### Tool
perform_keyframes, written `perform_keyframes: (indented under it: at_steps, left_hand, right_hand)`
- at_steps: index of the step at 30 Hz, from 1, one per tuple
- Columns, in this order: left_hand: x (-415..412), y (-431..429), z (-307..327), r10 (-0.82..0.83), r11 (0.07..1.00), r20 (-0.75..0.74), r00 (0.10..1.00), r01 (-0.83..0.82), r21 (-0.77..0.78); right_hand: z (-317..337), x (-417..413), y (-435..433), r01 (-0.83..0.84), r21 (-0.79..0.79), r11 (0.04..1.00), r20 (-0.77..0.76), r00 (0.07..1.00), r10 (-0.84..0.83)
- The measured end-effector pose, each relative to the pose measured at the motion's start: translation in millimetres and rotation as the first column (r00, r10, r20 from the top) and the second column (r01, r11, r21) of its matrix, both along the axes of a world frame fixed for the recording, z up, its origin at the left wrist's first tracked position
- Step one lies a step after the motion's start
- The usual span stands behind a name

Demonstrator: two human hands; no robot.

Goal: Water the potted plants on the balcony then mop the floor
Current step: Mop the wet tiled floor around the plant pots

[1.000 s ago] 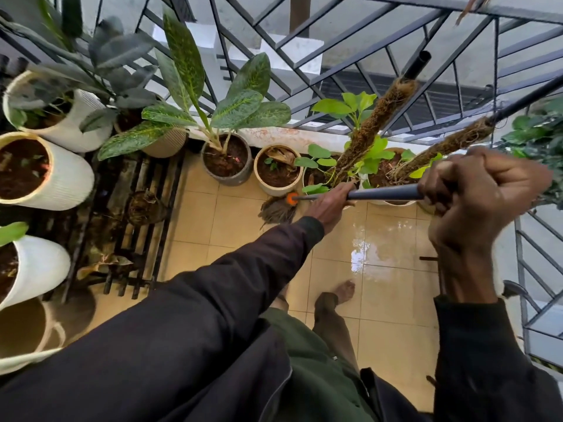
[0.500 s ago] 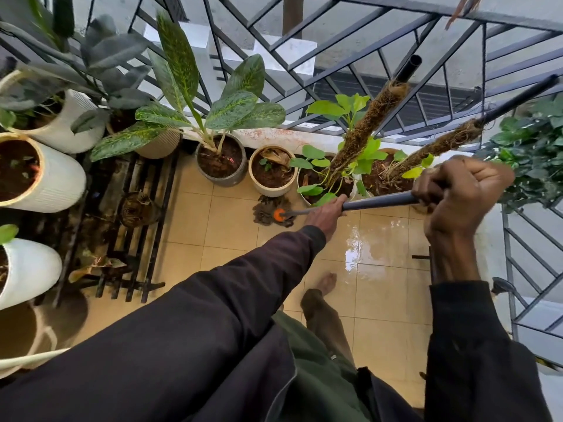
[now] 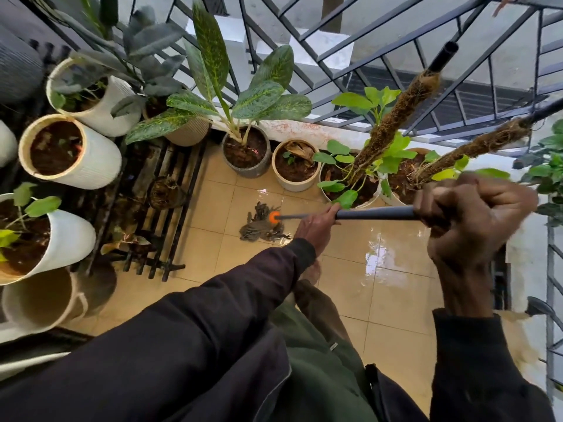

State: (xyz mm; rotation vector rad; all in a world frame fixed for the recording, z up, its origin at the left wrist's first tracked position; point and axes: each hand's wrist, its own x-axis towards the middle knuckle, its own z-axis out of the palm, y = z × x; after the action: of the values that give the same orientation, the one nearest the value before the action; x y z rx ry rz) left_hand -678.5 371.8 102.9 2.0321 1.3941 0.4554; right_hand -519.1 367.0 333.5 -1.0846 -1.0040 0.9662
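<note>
I hold a mop by its dark grey handle [image 3: 374, 213]. My left hand [image 3: 316, 225] grips the handle low down, and my right hand [image 3: 469, 214] is closed around its upper end. The stringy brown mop head [image 3: 262, 228], with an orange collar, lies flat on the beige tiled floor [image 3: 393, 303] just in front of the potted plants. A grey pot with a big spotted-leaf plant [image 3: 246, 153] and a small cream pot [image 3: 294, 170] stand directly behind the mop head. The tiles to the right of the mop head shine wet.
Two pots with moss poles [image 3: 393, 117] stand at the back right. White ribbed pots [image 3: 73, 153] sit on a black slatted rack [image 3: 158, 208] on the left. A metal railing [image 3: 380, 47] closes the balcony. My bare foot [image 3: 310, 274] is below the left hand.
The mop head has slid left and back toward me across the tiles, away from the small cream pot. Both hands kept their grip on the handle.
</note>
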Motion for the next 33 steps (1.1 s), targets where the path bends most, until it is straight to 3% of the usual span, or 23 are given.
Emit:
perform_keyframes:
  at_steps: [4,8,12,16,26,29,33]
  left_hand:
    - [33.8,27.6,10.7,-0.056,0.996,0.075,0.996,0.05,0.08]
    - [43.5,43.0,-4.7,-0.16,0.987,0.062,0.985,0.158,0.028]
    - [38.1,50.4,-26.1,-0.219,0.974,0.031,0.975,0.221,-0.051]
    - [36.6,43.3,-18.2,-0.227,0.971,-0.003,0.974,0.226,-0.078]
    - [-80.0,9.9,-40.3,-0.101,0.988,-0.107,0.989,0.087,-0.128]
    - [-109.9,5.1,-38.1,-0.086,0.985,-0.118,0.989,0.066,-0.162]
    - [-126.2,17.6,-29.6,0.002,0.996,-0.082,0.997,-0.009,-0.084]
  right_hand:
    - [6.2,27.7,1.2,0.063,0.018,0.998,-0.141,0.988,-0.059]
    - [-9.8,19.1,3.5,0.158,-0.038,0.987,-0.034,0.987,-0.159]
    - [-26.7,7.3,6.7,0.241,0.008,0.971,-0.058,0.969,-0.24]
    - [-23.4,9.9,7.2,0.283,-0.062,0.957,-0.098,0.953,-0.288]
    - [-48.7,-74.1,-1.0,0.191,-0.184,0.964,-0.125,0.969,-0.215]
    - [-47.6,-98.3,4.0,0.117,-0.142,0.983,-0.112,0.985,-0.133]
    - [-32.3,-119.6,19.5,0.056,-0.022,0.998,-0.053,0.997,-0.057]
